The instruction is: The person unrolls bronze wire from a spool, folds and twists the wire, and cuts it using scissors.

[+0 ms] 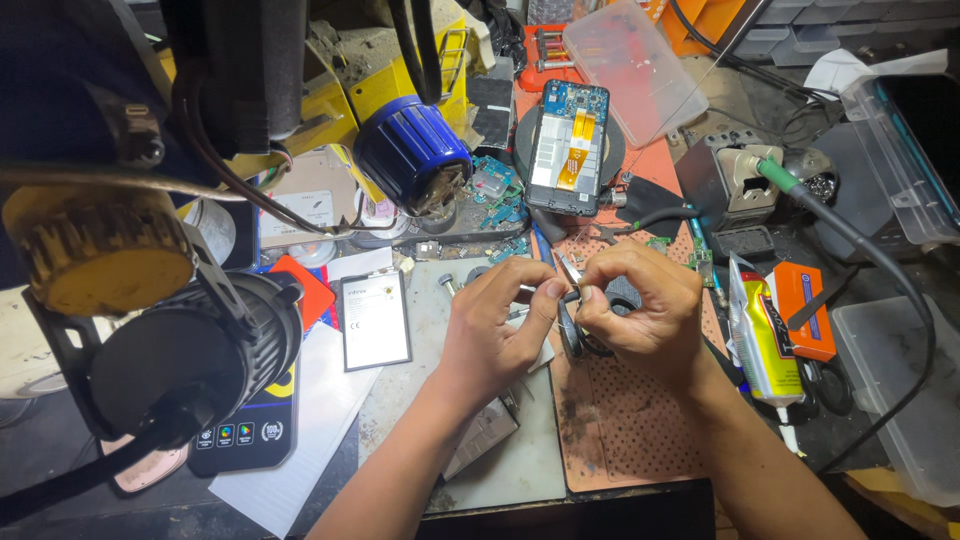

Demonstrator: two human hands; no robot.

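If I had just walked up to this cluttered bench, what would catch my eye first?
Probably the two hands, left hand and right hand, pinching a small dark part together over the orange mat. Behind them lies an opened phone, and a blue-capped lamp hangs at upper left.

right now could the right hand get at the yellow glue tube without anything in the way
Probably yes. The yellow glue tube lies just beside the right hand on the mat, with nothing between them. But that hand is pinching a small part together with the left hand, so it would have to let go first.
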